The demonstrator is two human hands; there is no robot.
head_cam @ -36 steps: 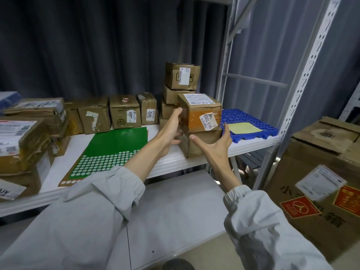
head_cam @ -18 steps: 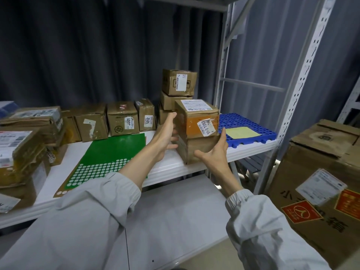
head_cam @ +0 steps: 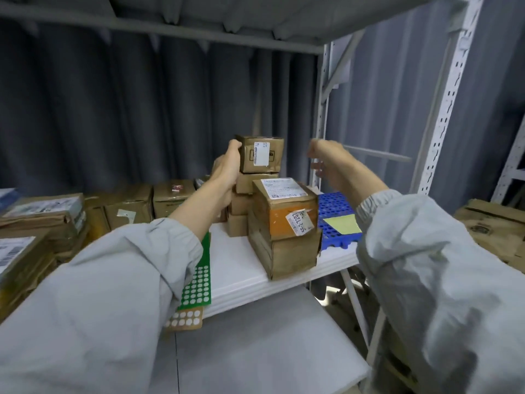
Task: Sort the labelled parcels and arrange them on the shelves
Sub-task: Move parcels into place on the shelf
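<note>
fingers [head_cam: 234, 145] of the left hand [head_cam: 227, 169] curl over the top left edge of the small box [head_cam: 261, 154] that caps the tall stack at the back of the shelf [head_cam: 238, 268], thumb side pressed to its left face. the right hand [head_cam: 326, 157] hangs just off the box's right side, not touching it, its fingers loosely curled on nothing; motion blur hides the exact finger spread.

the likely step is lifting this top box off the stack. to do it well, the right hand should close in flat on the right face so the box is squeezed evenly between both hands before it rises. one-sided pull from the left could tip it, or drag the box below it along. lift straight up first, then draw it toward the body, since the two-box pile with the orange box [head_cam: 287, 214] stands just in front and could be clipped. the stack beneath looks narrow and slightly uneven, so a slow start is wise.

farther out, a blue grid tray [head_cam: 332, 211] with a yellow note [head_cam: 342, 224] sits to the right, a green dotted sheet [head_cam: 199, 282] lies at the shelf's front edge, and more parcels [head_cam: 127, 206] line the back left.
</note>
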